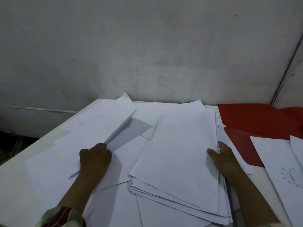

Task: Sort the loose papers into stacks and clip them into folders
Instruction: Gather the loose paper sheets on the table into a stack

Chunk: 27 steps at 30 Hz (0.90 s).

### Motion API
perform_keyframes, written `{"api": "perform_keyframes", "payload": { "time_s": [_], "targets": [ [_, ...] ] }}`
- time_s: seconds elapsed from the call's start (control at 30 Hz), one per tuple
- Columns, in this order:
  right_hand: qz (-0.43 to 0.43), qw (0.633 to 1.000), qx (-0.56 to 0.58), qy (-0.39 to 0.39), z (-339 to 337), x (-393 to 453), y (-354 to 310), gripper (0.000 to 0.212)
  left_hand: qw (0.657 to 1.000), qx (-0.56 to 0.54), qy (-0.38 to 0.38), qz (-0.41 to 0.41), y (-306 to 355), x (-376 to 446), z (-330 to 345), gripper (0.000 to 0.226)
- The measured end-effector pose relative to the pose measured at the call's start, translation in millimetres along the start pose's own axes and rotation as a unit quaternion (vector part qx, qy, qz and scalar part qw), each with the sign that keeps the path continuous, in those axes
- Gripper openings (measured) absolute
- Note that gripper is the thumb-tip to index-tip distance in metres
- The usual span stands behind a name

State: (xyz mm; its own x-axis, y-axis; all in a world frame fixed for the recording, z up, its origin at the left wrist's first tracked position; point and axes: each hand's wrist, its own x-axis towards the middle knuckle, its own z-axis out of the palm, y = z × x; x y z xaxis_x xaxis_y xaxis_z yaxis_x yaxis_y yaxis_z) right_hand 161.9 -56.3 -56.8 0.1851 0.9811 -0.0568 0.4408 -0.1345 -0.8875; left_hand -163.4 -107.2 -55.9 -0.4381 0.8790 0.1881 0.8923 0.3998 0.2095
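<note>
Loose white sheets (pixel 68 145) lie spread over the left and middle of the table. My left hand (pixel 95 159) grips the near corner of one sheet (pixel 113 123), which is lifted and tilted up toward the wall. A thick, uneven stack of white papers (pixel 178 158) lies right of centre. My right hand (pixel 224 161) holds that stack at its right edge, thumb on top and fingers beneath. A red folder (pixel 255 122) lies open flat at the far right.
The white table (pixel 14 176) stands against a grey wall (pixel 147 46); its left edge drops off to a dark floor. Separate sheets with faint print (pixel 282 163) lie at the right, overlapping the folder's near edge.
</note>
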Motion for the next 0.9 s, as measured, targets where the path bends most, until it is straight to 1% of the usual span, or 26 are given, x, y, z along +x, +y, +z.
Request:
{"api": "perform_keyframes", "payload": {
  "time_s": [0.07,0.17,0.23,0.33,0.43,0.53,0.63,0.8,0.9],
  "targets": [
    [0.0,1.0,0.003,-0.012,-1.5,0.1,-0.1,0.026,0.998,-0.053,0.017,0.006,4.1,1.2,-4.6,0.032],
    [-0.003,0.999,0.015,-0.032,-3.4,-0.9,-0.9,0.029,0.986,-0.158,0.027,0.041,21.3,-3.9,-15.0,0.033],
    [-0.003,0.999,0.026,-0.04,-3.7,-2.7,-2.6,0.028,0.974,-0.214,0.027,0.076,38.6,-8.8,-19.2,0.032],
    [0.001,0.997,0.053,-0.06,-4.0,-5.0,-4.6,0.029,0.955,-0.267,0.021,0.127,67.2,-16.6,-20.0,0.028],
    [0.004,0.995,0.061,-0.078,-4.3,-6.4,-4.1,0.03,0.934,-0.327,0.0,0.145,93.6,-27.2,-17.9,0.025],
    [-0.006,0.996,0.046,-0.076,-3.5,-7.6,-4.5,0.03,0.919,-0.36,-0.03,0.157,119.3,-39.6,-14.6,0.025],
    [-0.008,0.997,0.032,-0.076,-2.6,-8.2,-6.0,0.033,0.911,-0.368,-0.069,0.172,140.6,-52.6,-4.4,0.027],
    [0.02,0.997,0.004,-0.078,-5.3,-8.2,-11.9,0.054,0.895,-0.378,-0.134,0.194,167.4,-65.9,11.7,0.033],
    [0.041,0.995,-0.001,-0.087,-5.0,-6.9,-13.7,0.058,0.884,-0.391,-0.179,0.184,175.8,-70.1,16.0,0.04]
  ]
}}
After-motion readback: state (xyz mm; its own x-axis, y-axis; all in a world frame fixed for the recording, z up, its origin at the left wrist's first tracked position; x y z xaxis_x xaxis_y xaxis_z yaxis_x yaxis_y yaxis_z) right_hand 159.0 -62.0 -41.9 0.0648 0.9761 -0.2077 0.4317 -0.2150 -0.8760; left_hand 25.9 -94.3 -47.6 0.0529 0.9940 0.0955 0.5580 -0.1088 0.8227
